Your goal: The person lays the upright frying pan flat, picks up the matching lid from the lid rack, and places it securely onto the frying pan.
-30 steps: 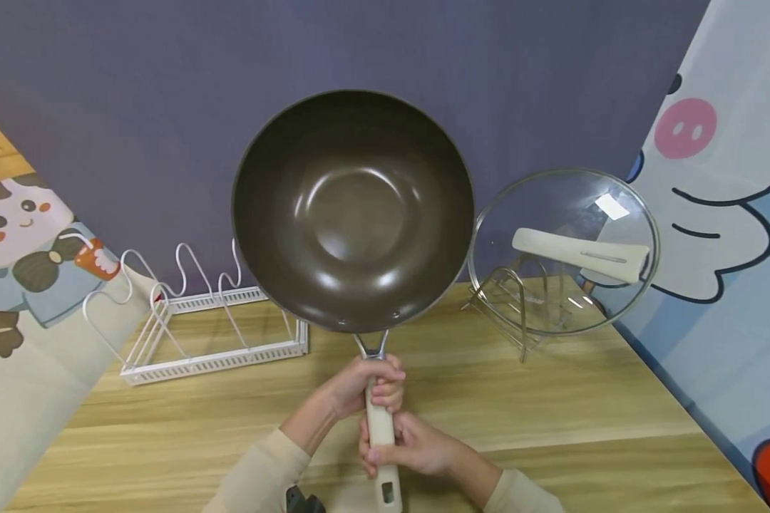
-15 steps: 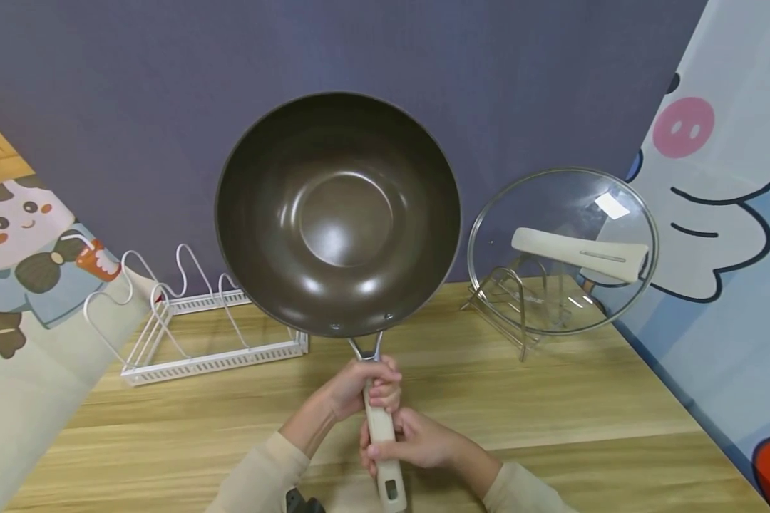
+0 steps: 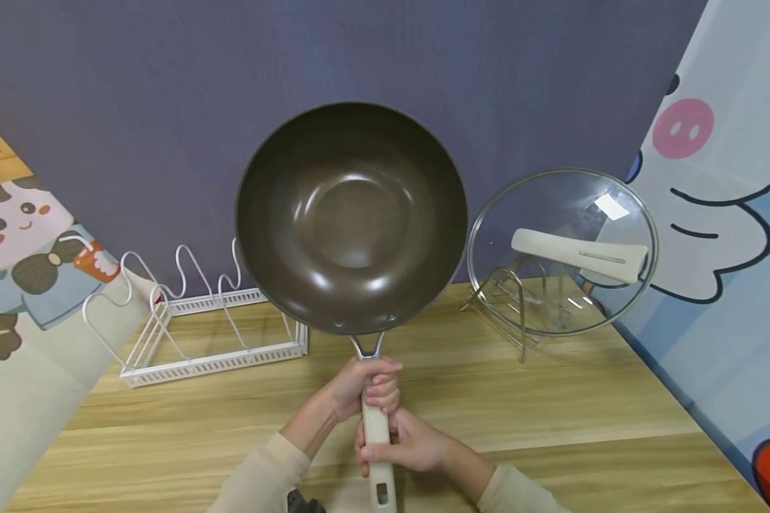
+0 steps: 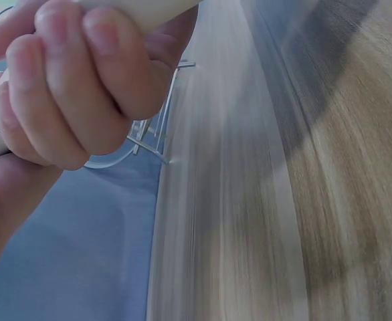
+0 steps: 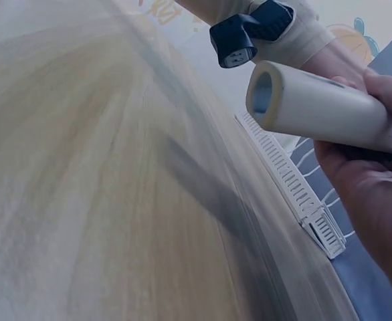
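Observation:
A dark brown wok (image 3: 353,221) with a cream handle is held up in the middle of the head view, its inside facing me. My left hand (image 3: 366,388) grips the handle just below the metal neck. Lower down, my right hand (image 3: 411,445) wraps round the same handle (image 3: 382,491), whose slotted end sticks out below. Curled fingers (image 4: 69,87) show in the left wrist view. The handle's end (image 5: 323,107) juts out past my right hand in the right wrist view, raised above the wooden table and its shadow.
A white wire pan rack (image 3: 212,363) stands at the left of the wooden table (image 3: 552,413). To the right, a glass lid (image 3: 571,192) with a cream handle leans upright in a metal wire stand (image 3: 520,306). A dark purple backdrop (image 3: 167,107) rises behind.
The wok swung left and turned a little, then came back right, its rim now slightly lower and smaller in view. Both hands have kept their grip on the handle.

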Demonstrator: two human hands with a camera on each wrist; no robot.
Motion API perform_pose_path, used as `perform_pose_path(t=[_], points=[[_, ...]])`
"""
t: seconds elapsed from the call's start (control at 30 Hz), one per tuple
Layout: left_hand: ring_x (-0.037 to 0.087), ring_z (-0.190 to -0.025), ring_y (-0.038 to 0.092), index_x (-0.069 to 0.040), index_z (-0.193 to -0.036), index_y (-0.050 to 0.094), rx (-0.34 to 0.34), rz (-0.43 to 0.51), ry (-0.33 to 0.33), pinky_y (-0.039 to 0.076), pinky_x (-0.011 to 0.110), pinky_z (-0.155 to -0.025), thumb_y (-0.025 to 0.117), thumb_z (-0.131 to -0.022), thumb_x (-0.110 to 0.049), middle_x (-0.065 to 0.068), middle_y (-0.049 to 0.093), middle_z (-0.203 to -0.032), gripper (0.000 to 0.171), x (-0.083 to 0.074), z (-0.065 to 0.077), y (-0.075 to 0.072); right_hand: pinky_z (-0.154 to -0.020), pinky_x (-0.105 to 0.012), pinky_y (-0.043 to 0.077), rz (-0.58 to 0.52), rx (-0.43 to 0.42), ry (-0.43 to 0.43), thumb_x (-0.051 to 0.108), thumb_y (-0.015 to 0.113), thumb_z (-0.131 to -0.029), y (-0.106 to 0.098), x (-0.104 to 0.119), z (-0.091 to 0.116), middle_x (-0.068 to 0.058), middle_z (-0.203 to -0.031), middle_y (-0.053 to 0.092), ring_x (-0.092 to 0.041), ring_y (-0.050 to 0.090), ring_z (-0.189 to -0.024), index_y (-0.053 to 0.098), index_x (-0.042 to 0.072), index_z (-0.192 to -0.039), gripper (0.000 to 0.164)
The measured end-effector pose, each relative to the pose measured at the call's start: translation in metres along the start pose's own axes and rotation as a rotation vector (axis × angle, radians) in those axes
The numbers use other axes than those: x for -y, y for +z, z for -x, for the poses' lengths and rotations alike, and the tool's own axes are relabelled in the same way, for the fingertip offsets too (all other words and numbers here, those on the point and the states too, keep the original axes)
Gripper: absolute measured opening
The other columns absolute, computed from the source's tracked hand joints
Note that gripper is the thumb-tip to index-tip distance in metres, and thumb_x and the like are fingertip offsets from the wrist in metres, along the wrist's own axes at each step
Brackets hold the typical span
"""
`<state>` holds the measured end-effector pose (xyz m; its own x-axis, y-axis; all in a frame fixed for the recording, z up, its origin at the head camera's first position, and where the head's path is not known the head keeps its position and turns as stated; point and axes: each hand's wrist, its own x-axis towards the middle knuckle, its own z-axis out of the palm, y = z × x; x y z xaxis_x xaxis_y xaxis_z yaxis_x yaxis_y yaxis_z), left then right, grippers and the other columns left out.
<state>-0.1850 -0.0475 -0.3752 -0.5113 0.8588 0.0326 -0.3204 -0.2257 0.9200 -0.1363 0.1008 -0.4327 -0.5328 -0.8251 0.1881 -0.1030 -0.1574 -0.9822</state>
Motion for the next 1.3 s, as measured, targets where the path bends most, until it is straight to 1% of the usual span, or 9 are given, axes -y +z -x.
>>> perform_pose_path(t=[0.1,0.17,0.33,0.47,0.57,0.8,0.97,1.17,1.3], points=[[-0.003,-0.042,0.037,-0.025,-0.056,0.035,-0.045,-0.009,-0.028,0.042,0.014,-0.056,0.035,-0.099,-0.017,-0.019,0.037,-0.047,0.044,0.000,0.001,0.001,-0.076,-0.021,0.058,-0.004,-0.010,0.027,0.011,0.056,-0.095,0.001,-0.001,0.000,-0.049,-0.091,0.047,0.002,0.065,-0.080,0.044,-0.019,-0.103,0.033],[-0.004,-0.042,0.038,-0.025,-0.055,0.035,-0.073,-0.013,-0.050,0.041,0.014,-0.055,0.037,-0.099,-0.019,-0.019,0.037,-0.046,0.044,0.001,0.001,0.002,-0.075,-0.023,0.059,-0.007,-0.005,0.008,0.010,0.055,-0.095,0.002,-0.002,0.000,-0.048,-0.091,0.047,0.002,0.065,-0.080,0.044,-0.019,-0.103,0.032],[-0.003,-0.042,0.036,-0.025,-0.056,0.034,-0.100,-0.030,-0.067,0.039,0.014,-0.052,0.038,-0.100,-0.022,-0.018,0.035,-0.046,0.045,0.004,0.002,0.006,-0.075,-0.029,0.060,-0.011,0.013,-0.042,0.007,0.054,-0.096,0.004,-0.006,0.001,-0.046,-0.089,0.048,0.002,0.066,-0.082,0.043,-0.019,-0.102,0.029],[-0.003,-0.042,0.035,-0.023,-0.057,0.033,-0.111,-0.048,-0.069,0.038,0.013,-0.051,0.041,-0.099,-0.022,-0.017,0.034,-0.047,0.043,0.005,-0.001,0.008,-0.075,-0.028,0.060,-0.012,0.020,-0.065,0.006,0.053,-0.096,0.003,-0.008,0.003,-0.045,-0.088,0.049,0.003,0.065,-0.083,0.042,-0.018,-0.101,0.027],[-0.003,-0.042,0.035,-0.022,-0.057,0.033,-0.106,-0.057,-0.068,0.037,0.013,-0.050,0.042,-0.098,-0.019,-0.017,0.033,-0.047,0.042,0.006,-0.003,0.010,-0.074,-0.026,0.059,-0.018,0.027,-0.075,0.006,0.052,-0.096,0.002,-0.009,0.005,-0.045,-0.087,0.049,0.003,0.065,-0.084,0.041,-0.018,-0.101,0.027],[-0.002,-0.041,0.035,-0.022,-0.057,0.034,-0.096,-0.054,-0.072,0.036,0.014,-0.050,0.041,-0.097,-0.016,-0.016,0.035,-0.046,0.042,0.008,-0.005,0.010,-0.078,-0.031,0.060,-0.039,0.054,-0.096,0.003,0.051,-0.096,-0.001,-0.010,0.007,-0.045,-0.084,0.046,0.002,0.064,-0.084,0.039,-0.019,-0.100,0.025],[-0.003,-0.042,0.036,-0.022,-0.057,0.034,-0.092,-0.058,-0.081,0.036,0.014,-0.051,0.040,-0.098,-0.016,-0.017,0.035,-0.046,0.041,0.008,-0.005,0.008,-0.079,-0.033,0.060,-0.048,0.061,-0.099,0.002,0.051,-0.095,-0.001,-0.010,0.007,-0.045,-0.083,0.045,0.001,0.064,-0.083,0.039,-0.019,-0.099,0.024],[-0.002,-0.043,0.036,-0.021,-0.059,0.034,-0.078,-0.057,-0.113,0.037,0.015,-0.053,0.040,-0.098,-0.016,-0.016,0.036,-0.047,0.040,0.006,-0.003,0.007,-0.079,-0.030,0.059,-0.073,0.065,-0.113,0.002,0.049,-0.096,0.003,-0.010,0.007,-0.043,-0.080,0.043,0.000,0.062,-0.081,0.036,-0.019,-0.099,0.024],[-0.001,-0.043,0.036,-0.021,-0.059,0.035,-0.066,-0.053,-0.108,0.038,0.015,-0.055,0.039,-0.098,-0.015,-0.016,0.036,-0.047,0.040,0.005,-0.002,0.007,-0.077,-0.025,0.058,-0.113,0.058,-0.106,0.000,0.047,-0.096,0.005,-0.011,0.008,-0.044,-0.080,0.040,-0.001,0.061,-0.078,0.034,-0.019,-0.099,0.024]])
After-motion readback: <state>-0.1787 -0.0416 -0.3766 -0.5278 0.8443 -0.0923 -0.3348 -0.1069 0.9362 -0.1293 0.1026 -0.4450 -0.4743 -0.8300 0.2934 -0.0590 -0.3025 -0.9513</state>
